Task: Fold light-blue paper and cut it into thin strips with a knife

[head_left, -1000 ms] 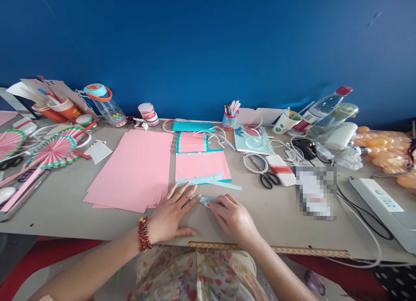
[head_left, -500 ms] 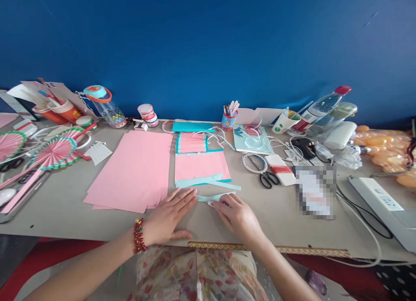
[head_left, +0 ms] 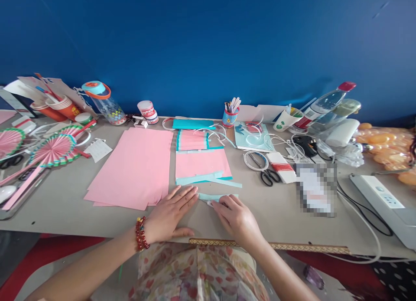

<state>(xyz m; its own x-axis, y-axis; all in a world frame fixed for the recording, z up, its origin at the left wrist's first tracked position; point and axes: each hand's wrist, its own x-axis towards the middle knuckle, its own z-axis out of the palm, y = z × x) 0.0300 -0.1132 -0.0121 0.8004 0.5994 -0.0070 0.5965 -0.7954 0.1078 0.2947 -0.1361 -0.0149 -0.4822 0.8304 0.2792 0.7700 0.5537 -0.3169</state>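
My left hand (head_left: 170, 216) lies flat on the table, fingers spread, its fingertips at the left end of a pale blue strip (head_left: 208, 196). My right hand (head_left: 238, 216) is closed around a small whitish tool (head_left: 209, 203), mostly hidden by the fingers, with its tip at the strip's lower edge. Beyond the hands is a pink sheet (head_left: 201, 162) with blue edges, and two more pale blue strips (head_left: 227, 182) lie across its lower part. A stack of pink paper (head_left: 133, 166) sits to the left, close to my left hand.
Black scissors (head_left: 270, 178), a tape roll (head_left: 255, 161) and a card wound with red thread (head_left: 282, 167) lie at the right. Pleated fans (head_left: 53, 150) are at the left. A power strip (head_left: 383, 199) stands at the far right. A patterned strip (head_left: 279, 246) runs along the front edge.
The view has shifted slightly. Both hands keep nearly the same places and poses, and a little more of the small tool's tip shows left of my right hand.
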